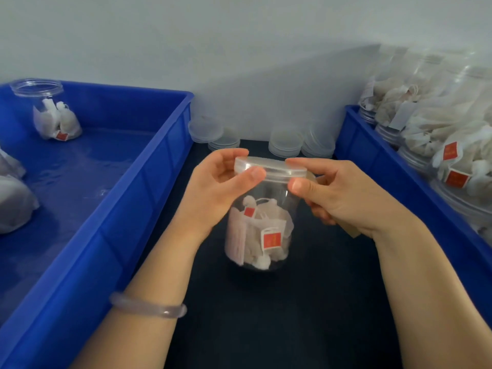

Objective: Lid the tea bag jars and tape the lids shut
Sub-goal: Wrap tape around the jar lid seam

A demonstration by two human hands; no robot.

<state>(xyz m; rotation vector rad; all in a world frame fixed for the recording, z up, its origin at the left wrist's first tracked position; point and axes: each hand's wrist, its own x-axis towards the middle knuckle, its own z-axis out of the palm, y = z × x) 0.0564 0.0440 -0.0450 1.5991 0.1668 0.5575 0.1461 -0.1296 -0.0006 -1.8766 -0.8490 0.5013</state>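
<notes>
Standing at the middle of the dark worktop [306, 302], the clear jar [262, 203] holds tea bags [277, 251] with red tags and already wears its pale lid [271, 166]. The left hand [213, 193] grasps the lid from 9 o'clock, thumb pressed on the near rim and fingers curled over the far edge. The right hand [343, 198] pinches the lid's rim at 3 o'clock between thumb and forefinger; a tan piece [351, 231] shows under its palm, and I cannot tell what it is. A pale bracelet [149, 307] circles the left wrist.

At 9 o'clock the tall wall of a blue bin [149, 166] runs close beside the left forearm; an open jar of tea bags [50, 113] stands in its far corner at 10 o'clock. At 3 o'clock a second blue bin [372, 155] edges the right forearm, piled with filled jars [439, 145]. At 12 o'clock, just behind the jar, stacks of spare lids [286, 143] sit against the wall [239, 49]. Bare dark worktop lies toward 6 o'clock, a lane between the two bin walls.
</notes>
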